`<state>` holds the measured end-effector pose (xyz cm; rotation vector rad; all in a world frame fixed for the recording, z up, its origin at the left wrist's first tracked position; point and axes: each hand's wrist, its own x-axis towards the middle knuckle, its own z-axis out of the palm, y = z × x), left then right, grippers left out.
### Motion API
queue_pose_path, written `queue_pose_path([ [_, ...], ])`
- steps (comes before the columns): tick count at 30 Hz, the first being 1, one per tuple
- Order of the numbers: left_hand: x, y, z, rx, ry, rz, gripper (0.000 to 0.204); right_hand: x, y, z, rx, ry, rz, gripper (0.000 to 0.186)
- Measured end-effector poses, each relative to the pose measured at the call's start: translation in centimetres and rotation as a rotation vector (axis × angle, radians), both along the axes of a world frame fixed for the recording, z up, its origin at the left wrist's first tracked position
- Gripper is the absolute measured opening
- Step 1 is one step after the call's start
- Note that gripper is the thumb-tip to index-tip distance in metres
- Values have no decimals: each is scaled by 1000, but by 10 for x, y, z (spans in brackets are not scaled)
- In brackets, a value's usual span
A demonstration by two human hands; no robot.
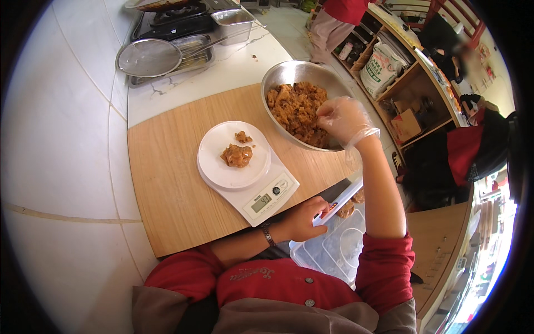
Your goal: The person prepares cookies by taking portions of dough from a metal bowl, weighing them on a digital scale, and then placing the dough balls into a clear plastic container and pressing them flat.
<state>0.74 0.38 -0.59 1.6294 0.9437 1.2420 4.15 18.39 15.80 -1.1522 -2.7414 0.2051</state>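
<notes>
My right hand [346, 119], in a clear plastic glove, is closed at the brown meat mixture [297, 106] in a steel bowl [278, 71]; its fingertips are partly hidden. A larger lump of meat mixture [236, 156] and a smaller lump [243, 137] lie on a round white plate [214, 167]. The plate rests on a white kitchen scale [250, 207] with a lit display. Below the board's near edge, my left hand [305, 220], bare with a watch at the wrist, grips the rim of a clear plastic container [328, 245]. Brown lumps [346, 210] sit in its far end.
The wooden board [167, 167] under the scale runs along a tiled wall. Beyond it are a mesh strainer [149, 57] over a metal tray and a steel container [232, 25]. On the right are shelves with a white sack [384, 67]. Other people [467, 150] stand nearby.
</notes>
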Motion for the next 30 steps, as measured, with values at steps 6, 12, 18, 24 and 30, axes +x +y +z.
queue_pose_path([
  [6, 1, 0, -2, -28, 7, -15, 26, -6, -10, 14, -431, 497, -37, 21],
  [12, -1, 0, -3, 13, -16, -3, 28, -49, -55, 19, -428, 545, 404, 22],
  [18, 3, 0, -7, -46, -16, -42, 36, -56, -74, 16, -235, 390, 493, 22],
  [24, -1, -2, -2, -17, -16, 1, 37, -36, -52, 34, -103, 576, 144, 17],
  [30, 0, 0, -1, -5, -2, -8, 29, -17, -36, 15, 156, 174, 113, 15],
])
